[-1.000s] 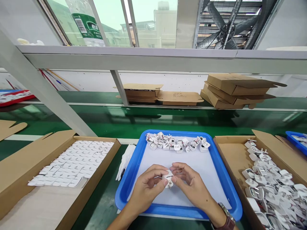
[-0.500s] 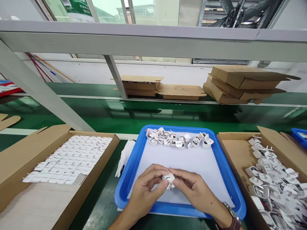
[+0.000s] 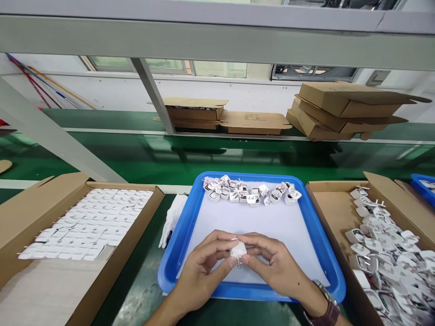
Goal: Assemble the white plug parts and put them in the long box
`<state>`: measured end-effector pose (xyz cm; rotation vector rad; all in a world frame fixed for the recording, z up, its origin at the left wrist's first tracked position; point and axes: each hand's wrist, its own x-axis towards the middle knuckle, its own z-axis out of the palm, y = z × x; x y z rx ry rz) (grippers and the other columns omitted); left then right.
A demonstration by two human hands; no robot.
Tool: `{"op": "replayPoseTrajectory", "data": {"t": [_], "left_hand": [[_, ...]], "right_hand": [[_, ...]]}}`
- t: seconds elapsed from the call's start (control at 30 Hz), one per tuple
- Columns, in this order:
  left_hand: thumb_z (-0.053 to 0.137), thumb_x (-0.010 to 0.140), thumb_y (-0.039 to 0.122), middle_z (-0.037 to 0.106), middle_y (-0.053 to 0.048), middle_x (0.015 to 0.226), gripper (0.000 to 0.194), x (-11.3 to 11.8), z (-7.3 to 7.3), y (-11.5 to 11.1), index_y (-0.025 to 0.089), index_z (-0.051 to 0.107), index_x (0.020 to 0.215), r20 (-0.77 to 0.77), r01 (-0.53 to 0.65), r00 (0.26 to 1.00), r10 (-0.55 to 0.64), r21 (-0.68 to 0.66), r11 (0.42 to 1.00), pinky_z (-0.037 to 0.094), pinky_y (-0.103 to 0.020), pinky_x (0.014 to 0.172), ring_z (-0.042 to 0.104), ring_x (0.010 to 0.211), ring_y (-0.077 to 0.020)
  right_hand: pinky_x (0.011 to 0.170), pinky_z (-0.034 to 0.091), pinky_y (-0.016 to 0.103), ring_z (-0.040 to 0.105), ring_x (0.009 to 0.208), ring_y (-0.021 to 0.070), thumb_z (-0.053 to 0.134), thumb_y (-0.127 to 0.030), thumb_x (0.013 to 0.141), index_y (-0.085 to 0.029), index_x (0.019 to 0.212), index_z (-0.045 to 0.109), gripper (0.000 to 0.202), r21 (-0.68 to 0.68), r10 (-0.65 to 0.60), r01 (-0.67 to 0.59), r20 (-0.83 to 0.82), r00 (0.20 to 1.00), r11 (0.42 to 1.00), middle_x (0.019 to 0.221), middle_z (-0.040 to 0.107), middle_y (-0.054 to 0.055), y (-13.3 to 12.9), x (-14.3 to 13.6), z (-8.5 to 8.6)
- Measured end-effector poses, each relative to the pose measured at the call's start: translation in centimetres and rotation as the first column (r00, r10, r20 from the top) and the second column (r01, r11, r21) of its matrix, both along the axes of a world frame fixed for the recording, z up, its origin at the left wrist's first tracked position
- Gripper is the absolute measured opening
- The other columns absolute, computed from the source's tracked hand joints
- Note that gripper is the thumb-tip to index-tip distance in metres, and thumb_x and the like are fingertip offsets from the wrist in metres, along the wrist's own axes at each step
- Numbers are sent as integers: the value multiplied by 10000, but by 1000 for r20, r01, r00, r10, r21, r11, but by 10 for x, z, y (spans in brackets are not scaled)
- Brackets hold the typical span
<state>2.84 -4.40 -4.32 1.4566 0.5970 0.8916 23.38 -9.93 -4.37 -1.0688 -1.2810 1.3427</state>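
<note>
Over the front part of a blue tray (image 3: 251, 292), a small white plug adapter (image 3: 238, 250) is held between both hands, its metal pins pointing down toward me. My left hand (image 3: 207, 267) grips its left side with thumb and fingers. On the right side, the fingertips and thumb of my right hand (image 3: 275, 260) press against the same adapter. Several white adapter housings (image 3: 253, 199), some open with red wires showing, lie along the tray's far edge on a white sheet (image 3: 224, 217).
An open carton (image 3: 112, 271) with rows of white adapters stands at left; another carton (image 3: 326, 226) holds a loose heap at right. A white glove (image 3: 173, 217) lies left of the tray. Cardboard boxes (image 3: 340, 108) sit behind, beneath a metal frame (image 3: 217, 40).
The view has tilted down and shifted slightly. The adapter has been turned a little between my fingers, so its pins point more downward. Both hands keep hold of it.
</note>
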Motion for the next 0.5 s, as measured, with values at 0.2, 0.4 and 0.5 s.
{"op": "replayPoseTrajectory", "data": {"t": [0.2, 0.4, 0.5], "left_hand": [[752, 912, 167, 632, -103, 1149, 269, 1, -1, 2, 289, 797, 1147, 83, 60, 995, -53, -93, 994, 624, -353, 837, 690, 1019, -240], [727, 931, 157, 627, -96, 1161, 295, 2, -1, 1, 310, 787, 1177, 86, 67, 994, -61, -76, 995, 604, -364, 892, 677, 1065, -241], [719, 939, 174, 627, -96, 1146, 270, 2, -1, 0, 303, 785, 1167, 76, 54, 996, -49, -69, 996, 605, -335, 836, 677, 1032, -233]], "right_hand": [[979, 613, 377, 724, 1105, 225, 697, -312, 980, -289, 1316, 709, 337, 33, -12, 12, 11, 1000, 999, 1294, 702, 71, 0, 0, 1], [975, 614, 386, 723, 1122, 239, 671, -331, 997, -273, 1320, 703, 330, 24, -7, 7, 25, 1000, 1000, 1298, 704, 81, -1, 2, 5], [946, 627, 385, 739, 1063, 226, 675, -338, 993, -269, 1322, 702, 337, 22, -10, 10, 20, 1000, 1000, 1300, 701, 86, -1, 1, 4]]}}
